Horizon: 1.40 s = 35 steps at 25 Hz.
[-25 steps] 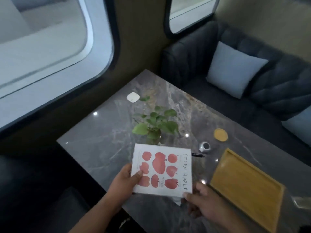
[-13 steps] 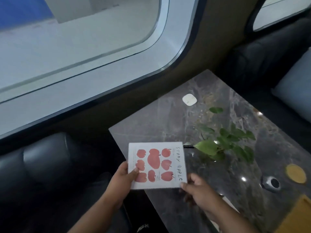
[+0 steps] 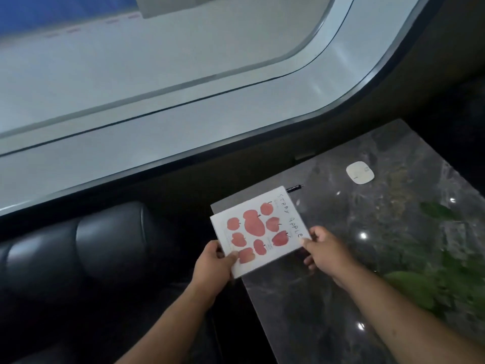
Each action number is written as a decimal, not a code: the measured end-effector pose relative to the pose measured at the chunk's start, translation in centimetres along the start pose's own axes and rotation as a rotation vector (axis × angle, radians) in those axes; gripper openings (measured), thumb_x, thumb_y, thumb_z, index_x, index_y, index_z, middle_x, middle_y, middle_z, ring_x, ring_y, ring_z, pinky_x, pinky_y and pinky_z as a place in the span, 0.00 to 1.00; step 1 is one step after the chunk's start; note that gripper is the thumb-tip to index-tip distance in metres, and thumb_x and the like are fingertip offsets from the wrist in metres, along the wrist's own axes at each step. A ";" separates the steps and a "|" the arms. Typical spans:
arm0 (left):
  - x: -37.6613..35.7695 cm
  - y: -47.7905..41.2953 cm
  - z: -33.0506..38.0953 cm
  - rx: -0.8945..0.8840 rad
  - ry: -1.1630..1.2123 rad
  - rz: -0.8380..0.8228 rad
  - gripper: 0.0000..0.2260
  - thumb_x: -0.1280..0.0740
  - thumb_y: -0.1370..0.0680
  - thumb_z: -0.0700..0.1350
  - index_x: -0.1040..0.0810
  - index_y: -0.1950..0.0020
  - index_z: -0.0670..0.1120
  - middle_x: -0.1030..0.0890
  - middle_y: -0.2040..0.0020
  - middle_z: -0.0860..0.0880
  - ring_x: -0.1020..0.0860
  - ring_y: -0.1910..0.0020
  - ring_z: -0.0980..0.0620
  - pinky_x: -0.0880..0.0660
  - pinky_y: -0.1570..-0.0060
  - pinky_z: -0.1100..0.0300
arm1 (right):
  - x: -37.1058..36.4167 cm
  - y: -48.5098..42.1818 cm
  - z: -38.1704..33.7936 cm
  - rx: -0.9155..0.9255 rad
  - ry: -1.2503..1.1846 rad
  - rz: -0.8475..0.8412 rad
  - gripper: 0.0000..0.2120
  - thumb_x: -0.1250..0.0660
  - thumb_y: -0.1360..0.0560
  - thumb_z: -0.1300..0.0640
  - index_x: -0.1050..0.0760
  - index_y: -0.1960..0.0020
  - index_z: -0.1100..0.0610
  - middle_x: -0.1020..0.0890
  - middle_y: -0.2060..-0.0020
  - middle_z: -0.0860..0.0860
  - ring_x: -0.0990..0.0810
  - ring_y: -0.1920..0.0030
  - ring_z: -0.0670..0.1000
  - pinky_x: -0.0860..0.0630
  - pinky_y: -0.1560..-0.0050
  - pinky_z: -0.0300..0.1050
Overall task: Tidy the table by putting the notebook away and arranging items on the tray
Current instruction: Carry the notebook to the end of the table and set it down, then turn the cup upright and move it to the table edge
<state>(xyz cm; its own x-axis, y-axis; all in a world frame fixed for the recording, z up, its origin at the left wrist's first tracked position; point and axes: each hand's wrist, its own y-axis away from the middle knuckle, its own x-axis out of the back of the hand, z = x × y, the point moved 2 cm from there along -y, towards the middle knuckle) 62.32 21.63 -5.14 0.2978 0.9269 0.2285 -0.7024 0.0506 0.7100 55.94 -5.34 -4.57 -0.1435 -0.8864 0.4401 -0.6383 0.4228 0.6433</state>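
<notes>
The notebook is white with red apples on its cover. I hold it tilted over the table's near left corner. My left hand grips its lower left corner, thumb on the cover. My right hand pinches its right edge. A black pen pokes out from behind the notebook's top corner. The tray is out of view.
The grey marble table fills the lower right. A small white rounded pad lies near its far edge. Green plant leaves stand at the right. A black padded seat lies to the left, under a large window.
My view has swung left, so the tray, the yellow coaster and the sofa have left the frame. The notebook has moved toward the table's left corner and turned counter-clockwise, still in both hands.
</notes>
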 end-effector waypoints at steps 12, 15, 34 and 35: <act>0.4 -5.7 1.7 -0.065 -0.269 0.054 0.12 0.27 0.25 0.54 0.24 0.44 0.54 0.14 0.52 0.55 0.14 0.56 0.55 0.15 0.58 0.51 | -1.0 -6.3 -3.2 0.111 0.375 0.093 0.04 0.34 0.20 0.50 0.25 0.50 0.50 0.15 0.50 0.51 0.17 0.54 0.58 0.19 0.50 0.54; 0.5 -5.6 2.2 -0.100 -0.453 0.059 0.14 0.29 0.26 0.59 0.26 0.45 0.56 0.16 0.54 0.58 0.16 0.59 0.58 0.18 0.64 0.57 | -1.7 -6.3 -3.0 0.132 0.425 0.136 0.05 0.35 0.20 0.50 0.27 0.52 0.51 0.14 0.49 0.51 0.19 0.55 0.57 0.22 0.55 0.50; -2.9 2.3 1.4 -0.425 -0.971 -0.161 0.12 0.34 0.26 0.65 0.24 0.52 0.58 0.19 0.57 0.58 0.20 0.60 0.60 0.19 0.58 0.55 | 0.6 8.3 0.9 0.418 0.806 0.050 0.22 0.37 0.23 0.45 0.29 0.32 0.52 0.24 0.36 0.52 0.27 0.36 0.56 0.27 0.38 0.52; -3.8 3.3 1.1 -0.480 -1.007 -0.199 0.13 0.35 0.25 0.65 0.24 0.49 0.58 0.18 0.54 0.58 0.20 0.57 0.59 0.19 0.56 0.55 | 1.0 10.1 1.9 0.429 0.803 0.031 0.22 0.38 0.22 0.44 0.29 0.31 0.51 0.24 0.35 0.52 0.27 0.35 0.56 0.28 0.37 0.51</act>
<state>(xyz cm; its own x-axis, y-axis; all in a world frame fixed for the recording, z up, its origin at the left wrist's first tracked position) 59.52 17.86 -2.93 0.6644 0.1765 0.7263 -0.6954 0.5022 0.5141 47.90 -2.34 1.14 0.3018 -0.4096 0.8609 -0.8928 0.1953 0.4059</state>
